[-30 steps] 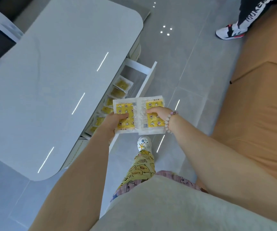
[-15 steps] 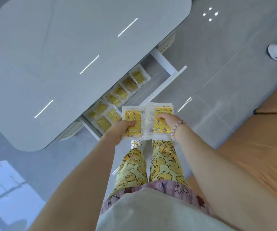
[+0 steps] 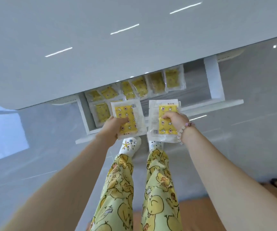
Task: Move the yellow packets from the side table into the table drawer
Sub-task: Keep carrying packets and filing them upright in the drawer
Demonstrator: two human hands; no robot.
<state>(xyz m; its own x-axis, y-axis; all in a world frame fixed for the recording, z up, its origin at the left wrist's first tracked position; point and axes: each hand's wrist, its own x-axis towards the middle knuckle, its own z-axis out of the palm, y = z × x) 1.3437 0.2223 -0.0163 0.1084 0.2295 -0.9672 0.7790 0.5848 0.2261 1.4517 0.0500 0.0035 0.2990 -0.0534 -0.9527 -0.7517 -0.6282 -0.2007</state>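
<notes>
The glossy pale table top (image 3: 101,44) now fills the whole upper view, where half a second ago it lay skewed to the left, and the open white drawer (image 3: 214,79) beneath its edge now runs level across the middle instead of slanting. The two held packets, edge to edge before, now sit slightly apart. Grey polished floor tiles (image 3: 34,147) mirror a window and ceiling lights; a tan, wood-coloured surface (image 3: 201,214) shows at lower right. Inside the drawer lie rows of flat clear-plastic packets (image 3: 139,86) with yellow contents. The left hand (image 3: 113,125) is closed on one yellow packet (image 3: 127,120), star-printed and rectangular, over the drawer's front. The right hand (image 3: 174,120), with a beaded bracelet (image 3: 184,131), clasps a small stack of packets (image 3: 164,120) just beside it.
</notes>
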